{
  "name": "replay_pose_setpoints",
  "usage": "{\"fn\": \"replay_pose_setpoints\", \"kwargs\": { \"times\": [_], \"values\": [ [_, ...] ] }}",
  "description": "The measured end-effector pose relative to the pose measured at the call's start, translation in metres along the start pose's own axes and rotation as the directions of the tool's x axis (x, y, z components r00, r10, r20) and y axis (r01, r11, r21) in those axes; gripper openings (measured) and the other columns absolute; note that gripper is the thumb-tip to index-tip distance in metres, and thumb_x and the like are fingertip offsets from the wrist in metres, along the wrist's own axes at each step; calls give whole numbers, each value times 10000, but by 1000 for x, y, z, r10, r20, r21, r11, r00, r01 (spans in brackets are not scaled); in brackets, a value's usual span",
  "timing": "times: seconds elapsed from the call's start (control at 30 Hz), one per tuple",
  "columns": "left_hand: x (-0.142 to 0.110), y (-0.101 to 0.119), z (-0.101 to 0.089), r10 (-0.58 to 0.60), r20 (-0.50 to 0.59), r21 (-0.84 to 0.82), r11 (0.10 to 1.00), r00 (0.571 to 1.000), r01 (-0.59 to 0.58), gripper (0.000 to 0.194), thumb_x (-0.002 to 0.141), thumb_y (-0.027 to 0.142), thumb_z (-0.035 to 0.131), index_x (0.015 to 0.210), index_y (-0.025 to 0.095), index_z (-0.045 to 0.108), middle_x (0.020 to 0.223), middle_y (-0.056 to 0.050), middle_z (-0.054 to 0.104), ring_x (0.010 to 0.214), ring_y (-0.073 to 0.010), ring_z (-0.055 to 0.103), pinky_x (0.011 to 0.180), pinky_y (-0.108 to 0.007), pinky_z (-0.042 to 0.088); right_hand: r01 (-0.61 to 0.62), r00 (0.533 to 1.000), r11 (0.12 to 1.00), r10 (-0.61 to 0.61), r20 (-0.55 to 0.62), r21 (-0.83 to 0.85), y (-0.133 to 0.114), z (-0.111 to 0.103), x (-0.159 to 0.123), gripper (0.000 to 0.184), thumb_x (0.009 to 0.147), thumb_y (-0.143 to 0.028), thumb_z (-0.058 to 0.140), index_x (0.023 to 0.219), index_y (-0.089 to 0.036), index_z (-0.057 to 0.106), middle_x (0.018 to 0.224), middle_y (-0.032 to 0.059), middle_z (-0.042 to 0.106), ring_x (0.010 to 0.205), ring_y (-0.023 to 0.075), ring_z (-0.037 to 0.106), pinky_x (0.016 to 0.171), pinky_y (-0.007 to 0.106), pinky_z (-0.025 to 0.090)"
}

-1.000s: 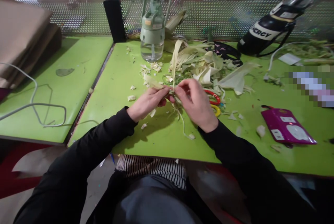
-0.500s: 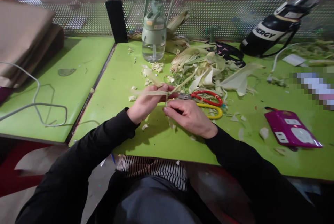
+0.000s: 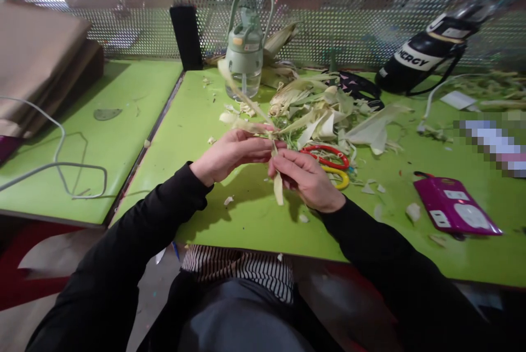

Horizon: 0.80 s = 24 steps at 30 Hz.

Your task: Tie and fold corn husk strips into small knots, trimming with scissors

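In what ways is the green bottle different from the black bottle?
The green bottle stands upright; the black bottle leans over. The green bottle's lower part is see-through; the black bottle has a white lettered band. The green bottle has an arched top handle, the black bottle a side strap. Both are near the perforated screen.

Lime green across the flat, smooth tabletop (image 3: 230, 218); pale cream-yellow, tinged green, along the thin, leafy husk strips (image 3: 278, 188). Red on one oval scissor handle loop (image 3: 346, 161), yellow on the other oval scissor handle loop (image 3: 345, 179). Sage green over the rounded, clear-bottomed bottle (image 3: 244, 58); white band with black lettering around the black cylindrical flask (image 3: 415, 58). Glossy magenta with white panels on the flat power strip (image 3: 450, 196); black-and-white stripes down the soft cloth (image 3: 242, 264).
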<state>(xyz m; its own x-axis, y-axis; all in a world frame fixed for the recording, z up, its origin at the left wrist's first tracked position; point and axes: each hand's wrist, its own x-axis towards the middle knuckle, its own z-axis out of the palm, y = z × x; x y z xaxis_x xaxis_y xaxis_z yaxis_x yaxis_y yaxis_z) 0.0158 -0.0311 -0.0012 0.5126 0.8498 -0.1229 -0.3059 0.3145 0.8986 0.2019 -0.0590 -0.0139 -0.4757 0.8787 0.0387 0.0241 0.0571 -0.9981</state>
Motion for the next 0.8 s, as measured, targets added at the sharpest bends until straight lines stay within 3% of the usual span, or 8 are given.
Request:
{"fn": "replay_pose_setpoints", "kwargs": {
  "times": [0.2,0.43,0.6,0.67,0.8],
  "values": [
    [5,-19,0,23,113,-98,995,993,-12,217,887,310,715,1037,156,743,822,-20,750,713,-84,681,866,-264,555,-153,981,954,116,153,259,1,-1,-2,363,921,-469,604,708,-175,624,578,-24,514,451,76,406,424,236,227],
    [2,-24,11,138,203,-260,962,970,-82,334,891,293,708,1212,213,659,1121,-77,767,1009,-205,734,992,-382,520,-183,961,879,65,270,441,-3,0,-2,324,904,-411,647,683,-173,627,542,-18,555,476,98,486,458,231,331],
    [1,-26,12,159,267,-279,957,950,-82,348,891,355,714,1210,221,680,1081,-65,785,993,-198,740,969,-348,536,-206,951,859,64,302,468,-4,3,-3,345,864,-446,691,656,-183,610,501,-29,545,425,97,435,432,242,324],
    [0,-25,14,150,208,-240,966,966,-98,322,906,342,693,1205,223,684,1048,-59,790,958,-187,745,935,-331,554,-201,951,869,64,301,452,-4,4,-3,357,866,-462,684,654,-187,601,500,-28,540,424,96,428,431,243,322],
    [-1,-20,19,141,-83,-174,973,986,-154,221,934,227,644,1146,179,684,1047,-70,782,1058,-180,722,933,-311,559,-160,978,920,98,183,359,-5,7,-1,364,880,-480,657,674,-189,584,528,-27,533,442,92,412,427,241,275]
  ]
}}
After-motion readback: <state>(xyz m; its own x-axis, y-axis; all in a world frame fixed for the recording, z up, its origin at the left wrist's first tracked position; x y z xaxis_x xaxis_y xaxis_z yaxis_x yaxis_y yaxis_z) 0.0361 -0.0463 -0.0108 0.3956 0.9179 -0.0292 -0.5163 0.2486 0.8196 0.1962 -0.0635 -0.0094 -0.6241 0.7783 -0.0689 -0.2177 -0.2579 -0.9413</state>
